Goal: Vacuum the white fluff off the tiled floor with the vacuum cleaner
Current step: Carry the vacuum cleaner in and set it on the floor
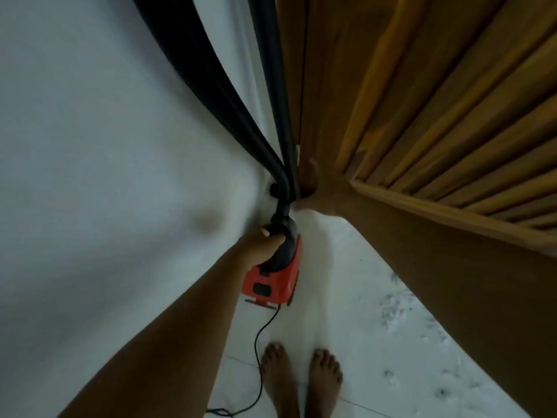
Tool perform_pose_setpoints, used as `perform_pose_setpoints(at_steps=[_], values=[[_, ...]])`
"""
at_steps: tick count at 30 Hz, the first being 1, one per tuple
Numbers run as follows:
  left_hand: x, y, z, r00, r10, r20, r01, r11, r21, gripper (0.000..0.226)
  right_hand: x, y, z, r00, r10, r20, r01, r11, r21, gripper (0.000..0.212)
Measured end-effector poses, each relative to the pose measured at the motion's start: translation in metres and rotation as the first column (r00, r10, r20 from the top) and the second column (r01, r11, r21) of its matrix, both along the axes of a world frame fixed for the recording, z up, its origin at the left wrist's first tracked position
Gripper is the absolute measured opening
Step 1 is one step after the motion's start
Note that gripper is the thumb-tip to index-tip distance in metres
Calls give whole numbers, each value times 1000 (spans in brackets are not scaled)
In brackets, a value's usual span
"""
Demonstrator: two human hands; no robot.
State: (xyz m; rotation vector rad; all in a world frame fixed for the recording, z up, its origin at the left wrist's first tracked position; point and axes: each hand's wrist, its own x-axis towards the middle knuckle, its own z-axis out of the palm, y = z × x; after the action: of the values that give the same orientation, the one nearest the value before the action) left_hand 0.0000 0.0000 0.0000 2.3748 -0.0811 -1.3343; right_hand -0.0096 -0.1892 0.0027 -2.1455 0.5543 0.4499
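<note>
Gripping the black handle [291,239] of the vacuum cleaner [277,282], the left hand [265,239] has its fingers curled round the handle from the left side, arm stretched out forward and down. The vacuum body is orange-red with black panels. It sits mid-frame, close to the white wall [90,116] and ahead of two bare feet [277,372]. Whether it rests on the tiled floor [346,267] or hangs from the hand cannot be told.

From the top of the vacuum a black ribbed hose [229,95] climbs up and left out of frame. A second black tube [268,55] runs straight up beside it, along the edge of the wooden louvred door [437,116]. A thin black power cord [259,336] leaves the rear of the body and trails down past the left foot to the bottom edge.

The right hand [319,191] reaches to the door's lower edge, just right of the hose base. The view there is blurred and the fingers are hidden, so its hold cannot be told.

The white fluff [394,309] lies in scattered clumps on the pale tiles right of the feet, beside the right forearm, apart from the vacuum.
</note>
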Motion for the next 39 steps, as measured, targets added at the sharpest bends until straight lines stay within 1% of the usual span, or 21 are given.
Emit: perform_pose_setpoints(at_steps=[2,3,4,6,8,10,12,15,17,18,21,23,27,29,30,32,33,34,36,39], values=[[9,-8,-31,998,43,-48,-43,999,9,56,26,-8,-45,1000,2,-1,-2,1000,-7,162],[13,-11,-45,997,48,-62,-48,999,8,55,38,-11,-61,1000,15,-16,-16,999,-32,167],[17,-12,-59,996,53,-77,-52,999,6,55,48,-11,-68,1000,29,-8,-29,999,-40,167],[18,-16,-86,996,21,-92,-20,1000,19,57,62,-7,-77,998,15,53,-12,998,-58,158],[18,-17,-106,995,2,-100,4,998,59,52,72,-7,-84,987,-60,148,64,998,-28,147],[18,-14,-124,993,22,-117,-10,995,96,49,83,-12,-102,970,-159,181,158,987,18,127],[18,-10,-138,993,3,-117,10,993,116,50,91,-15,-103,961,-188,204,191,982,6,114],[20,-3,-158,991,64,-115,-53,994,94,49,105,-15,-104,957,-199,211,193,980,50,117],[20,0,-168,991,93,-99,-89,995,43,48,106,-11,-104,968,-149,204,137,988,71,124],[19,2,-171,992,93,-90,-91,996,22,46,107,-10,-106,972,-121,202,108,991,73,123],[15,5,-173,991,110,-80,-113,993,-29,45,101,-14,-104,984,-23,174,20,1000,21,92],[13,6,-175,990,119,-77,-123,991,-49,46,95,-13,-104,984,32,173,-24,999,-48,84],[7,6,-177,991,130,-38,-132,990,-55,41,86,-9,-101,975,34,219,-9,993,-114,70],[0,8,-173,992,119,-30,-121,991,-59,39,84,-8,-98,973,35,230,-6,992,-125,69],[-5,9,-170,994,104,-33,-106,993,-59,37,80,-5,-93,972,27,233,1,993,-119,73],[-13,11,-161,997,79,-27,-80,995,-62,33,72,0,-82,964,-31,266,46,998,-50,91],[-17,13,-153,996,88,-21,-89,994,-62,35,66,2,-76,960,-59,275,67,998,-18,98],[-22,15,-145,994,104,-15,-105,993,-61,39,58,5,-69,958,-73,276,77,997,-4,101],[-33,20,-122,994,106,-13,-106,993,-53,44,39,11,-45,951,-102,290,102,995,18,98],[-59,33,-79,998,59,-13,-60,998,-32,49,7,19,-1,944,-151,294,147,989,34,86]])
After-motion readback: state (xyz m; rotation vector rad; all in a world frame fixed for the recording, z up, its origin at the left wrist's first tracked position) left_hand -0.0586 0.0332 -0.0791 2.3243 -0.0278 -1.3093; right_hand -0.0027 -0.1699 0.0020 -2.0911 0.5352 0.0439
